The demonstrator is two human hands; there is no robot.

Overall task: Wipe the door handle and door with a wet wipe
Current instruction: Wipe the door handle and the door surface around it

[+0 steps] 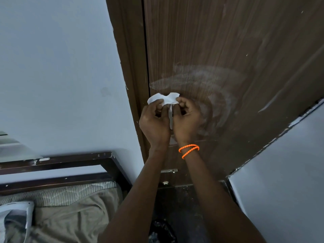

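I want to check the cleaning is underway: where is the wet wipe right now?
In the head view the wet wipe is at centre frame, pinched between the left hand and the right hand, in front of the door near its left edge.

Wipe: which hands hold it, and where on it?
Both hands pinch the wipe: left hand at its left part, right hand at its right edge, in front of the door.

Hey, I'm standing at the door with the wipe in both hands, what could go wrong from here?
1. Both the left hand and right hand pinch the wipe and stretch it, so it may tear.
2. Pale arc smears on the door suggest a used wipe might just spread residue.
3. The handle isn't visible behind the hands, so it could get skipped.
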